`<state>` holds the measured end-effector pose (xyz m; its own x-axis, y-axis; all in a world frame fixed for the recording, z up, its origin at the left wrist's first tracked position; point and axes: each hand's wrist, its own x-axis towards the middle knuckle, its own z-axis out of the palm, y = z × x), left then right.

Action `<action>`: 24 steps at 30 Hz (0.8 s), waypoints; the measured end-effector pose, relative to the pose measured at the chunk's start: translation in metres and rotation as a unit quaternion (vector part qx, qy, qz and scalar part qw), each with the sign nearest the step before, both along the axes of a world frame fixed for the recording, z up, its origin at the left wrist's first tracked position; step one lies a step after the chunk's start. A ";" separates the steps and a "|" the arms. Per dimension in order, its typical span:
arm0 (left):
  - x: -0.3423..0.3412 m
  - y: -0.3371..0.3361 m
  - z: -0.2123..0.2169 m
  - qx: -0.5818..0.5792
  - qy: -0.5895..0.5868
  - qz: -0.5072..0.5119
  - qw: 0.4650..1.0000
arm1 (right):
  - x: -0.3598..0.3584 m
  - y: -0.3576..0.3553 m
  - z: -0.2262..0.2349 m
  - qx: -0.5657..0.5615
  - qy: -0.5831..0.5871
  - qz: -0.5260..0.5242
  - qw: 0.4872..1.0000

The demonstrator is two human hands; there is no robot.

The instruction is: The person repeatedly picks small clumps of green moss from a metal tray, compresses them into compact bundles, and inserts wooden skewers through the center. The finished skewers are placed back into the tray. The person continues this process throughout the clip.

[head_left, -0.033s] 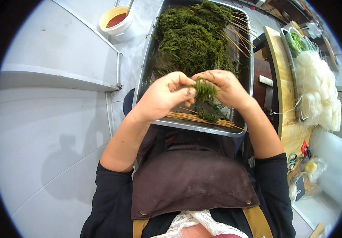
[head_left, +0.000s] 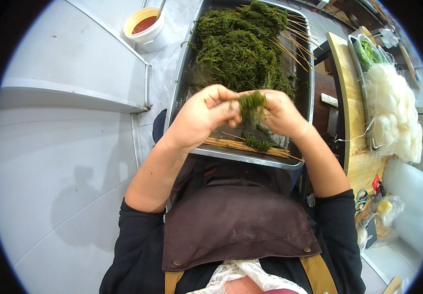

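A smooth grey steel bench (head_left: 74,63) carries a long rectangular metal tray (head_left: 182,73) heaped with stringy dark-green seaweed (head_left: 241,49); thin bamboo skewers (head_left: 250,147) lie along its near rim. Above the tray, the left hand (head_left: 199,117) and right hand (head_left: 280,115) both pinch closed on a small seaweed tuft (head_left: 250,105), its long axis roughly upright. Fingers hide the tuft's sides.

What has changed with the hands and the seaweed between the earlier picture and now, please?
Little changed. Both hands stay together above the near end of the metal tray; the left hand and right hand keep pinching the same small tuft of seaweed, which now sits slightly higher between the fingertips. The seaweed heap, the skewers and the sauce tub stayed put.
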<state>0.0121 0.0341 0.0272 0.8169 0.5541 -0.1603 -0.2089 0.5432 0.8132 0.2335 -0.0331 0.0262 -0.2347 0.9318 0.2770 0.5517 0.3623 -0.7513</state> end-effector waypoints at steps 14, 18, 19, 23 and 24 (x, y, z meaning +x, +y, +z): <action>0.007 0.013 0.006 0.410 0.260 -0.087 0.870 | 0.018 0.007 0.018 0.018 -0.116 0.029 0.993; 0.008 0.021 0.006 -0.021 -0.026 -0.076 0.997 | 0.022 0.006 0.004 -0.021 0.050 0.009 0.998; 0.014 0.020 0.004 -0.071 -0.077 -0.027 0.994 | 0.022 0.006 -0.001 -0.030 0.058 -0.013 0.998; 0.033 0.029 0.002 0.038 -0.099 0.101 0.989 | 0.027 0.013 -0.019 -0.053 0.078 -0.072 0.993; 0.036 0.033 0.004 0.085 -0.098 0.130 0.983 | 0.030 0.016 -0.022 -0.067 0.102 -0.095 0.988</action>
